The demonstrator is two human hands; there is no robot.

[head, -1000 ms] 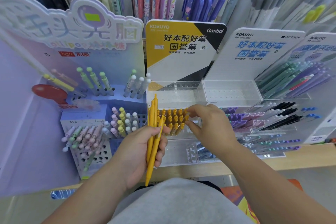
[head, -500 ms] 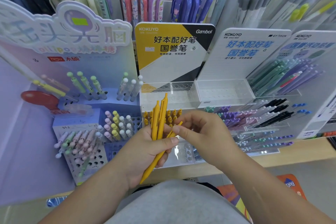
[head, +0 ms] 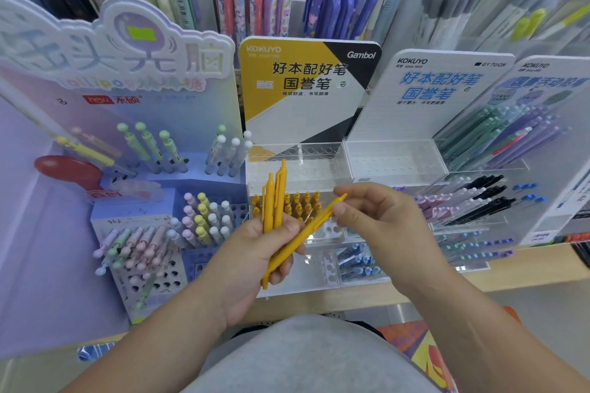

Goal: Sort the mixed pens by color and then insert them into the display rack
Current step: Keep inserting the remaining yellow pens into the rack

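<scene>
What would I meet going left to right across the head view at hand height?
Pastel pens, left hand gripping yellow pens, right hand pinching one yellow pen, black pens.

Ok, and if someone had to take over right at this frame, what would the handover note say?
Left hand: grips a bundle of yellow pens, upright.
Right hand: pinches the top of one slanted yellow pen, its lower end in the left hand's grip.
Done: a block of yellow pens stands in the clear rack.
Left: pull that pen free, slot it, then the bundle.
</scene>
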